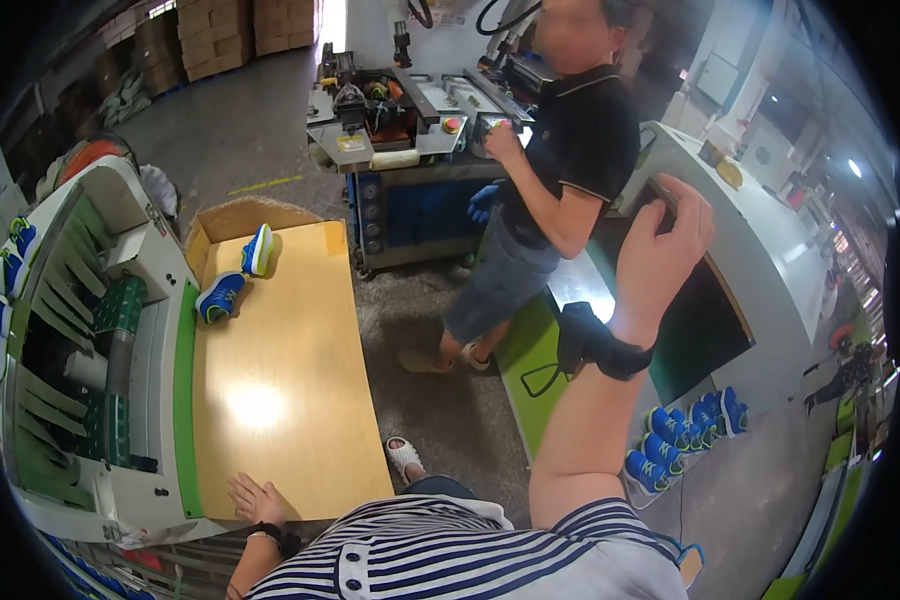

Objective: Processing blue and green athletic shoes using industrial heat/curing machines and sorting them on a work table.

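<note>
Left hand (pixel 255 500) flat, fingers spread, holding nothing, on wooden tray (pixel 290 400); 2 blue shoes (pixel 238 275) well apart at 12 o'clock. Right hand (pixel 665 245) raised, fingers curled; contents indiscernible.

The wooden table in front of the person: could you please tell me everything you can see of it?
The wooden table is a long, flat, pale yellowish board, smooth enough to show a bright glare patch, with a raised cardboard-like wall at its far end. Its left edge runs along a green strip of a white machine. Two blue shoes lie near the far left corner, one on its side. The left hand rests on the near edge.
</note>
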A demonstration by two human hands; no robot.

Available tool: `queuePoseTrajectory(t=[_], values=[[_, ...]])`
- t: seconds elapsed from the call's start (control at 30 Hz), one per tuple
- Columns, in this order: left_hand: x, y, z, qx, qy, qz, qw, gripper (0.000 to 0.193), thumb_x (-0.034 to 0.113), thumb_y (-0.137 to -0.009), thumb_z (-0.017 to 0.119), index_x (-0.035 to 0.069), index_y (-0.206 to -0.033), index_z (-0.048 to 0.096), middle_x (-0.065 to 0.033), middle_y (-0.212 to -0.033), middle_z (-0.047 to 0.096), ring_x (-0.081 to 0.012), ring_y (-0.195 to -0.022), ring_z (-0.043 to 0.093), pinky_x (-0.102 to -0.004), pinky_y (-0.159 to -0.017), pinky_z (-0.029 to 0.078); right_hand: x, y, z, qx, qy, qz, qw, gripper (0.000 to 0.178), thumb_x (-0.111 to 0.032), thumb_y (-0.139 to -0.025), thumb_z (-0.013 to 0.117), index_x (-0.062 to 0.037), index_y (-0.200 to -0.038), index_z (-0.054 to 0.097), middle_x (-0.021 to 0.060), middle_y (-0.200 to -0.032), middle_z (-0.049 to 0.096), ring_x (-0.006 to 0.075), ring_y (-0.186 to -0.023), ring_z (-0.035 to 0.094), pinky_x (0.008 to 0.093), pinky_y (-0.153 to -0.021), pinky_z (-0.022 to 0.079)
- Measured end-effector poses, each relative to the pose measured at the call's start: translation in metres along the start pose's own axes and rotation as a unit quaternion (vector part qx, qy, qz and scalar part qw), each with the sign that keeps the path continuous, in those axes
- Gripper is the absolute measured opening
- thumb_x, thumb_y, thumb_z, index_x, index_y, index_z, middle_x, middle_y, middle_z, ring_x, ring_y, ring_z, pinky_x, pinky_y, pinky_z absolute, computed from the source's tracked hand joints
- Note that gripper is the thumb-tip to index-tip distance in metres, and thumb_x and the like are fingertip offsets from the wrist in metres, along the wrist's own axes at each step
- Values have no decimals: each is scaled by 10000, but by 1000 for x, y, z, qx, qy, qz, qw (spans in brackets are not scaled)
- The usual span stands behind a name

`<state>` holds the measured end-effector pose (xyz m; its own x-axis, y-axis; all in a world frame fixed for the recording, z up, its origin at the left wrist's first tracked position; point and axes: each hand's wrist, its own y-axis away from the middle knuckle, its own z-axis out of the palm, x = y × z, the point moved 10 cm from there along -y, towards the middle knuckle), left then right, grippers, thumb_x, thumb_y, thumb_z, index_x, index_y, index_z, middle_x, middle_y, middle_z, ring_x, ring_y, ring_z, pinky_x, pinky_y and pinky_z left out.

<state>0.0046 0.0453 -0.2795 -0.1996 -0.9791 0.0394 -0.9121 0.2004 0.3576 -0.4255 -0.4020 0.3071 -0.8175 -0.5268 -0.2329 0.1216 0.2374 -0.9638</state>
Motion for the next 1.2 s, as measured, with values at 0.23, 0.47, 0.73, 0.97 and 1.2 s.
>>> queuePoseTrajectory(t=[0.23,0.47,0.73,0.97,1.2], values=[[10,-1,-8,28,-21,10,999,773,435,-988,406,129,-1598,43,-178,-1660,-45,-455,-1495,47,-671,-1114,161,128,75,118,-422,140,205,872,221,-124,-876,526,-88,-1032,680,172,-1025,707,385,-992,668,464,-827,520],[3,1,-5,-1,6,-8,1000,778,446,-989,404,127,-1597,38,-187,-1657,-58,-463,-1493,40,-676,-1117,141,191,174,193,-565,182,220,774,242,-87,-795,582,-24,-985,717,228,-992,679,436,-935,652,462,-797,535],[0,-1,-1,2,21,11,1000,791,460,-988,398,120,-1596,26,-194,-1655,-82,-465,-1497,9,-664,-1128,123,48,193,188,-456,-277,256,806,139,-23,-845,541,-14,-889,673,166,-871,697,322,-839,687,372,-749,527],[7,0,-2,-7,32,15,999,801,446,-975,411,120,-1598,27,-192,-1657,-65,-458,-1498,-1,-644,-1130,125,-108,446,102,-747,-281,-120,590,244,-213,-875,542,-64,-1022,668,193,-984,671,390,-951,645,477,-829,525],[-5,1,0,-14,37,1,999,803,439,-980,417,121,-1597,13,-209,-1652,-64,-465,-1496,-20,-655,-1134,106,73,590,89,-842,-126,143,505,324,-250,-817,627,-51,-1060,705,163,-972,726,297,-892,701,409,-785,546]])
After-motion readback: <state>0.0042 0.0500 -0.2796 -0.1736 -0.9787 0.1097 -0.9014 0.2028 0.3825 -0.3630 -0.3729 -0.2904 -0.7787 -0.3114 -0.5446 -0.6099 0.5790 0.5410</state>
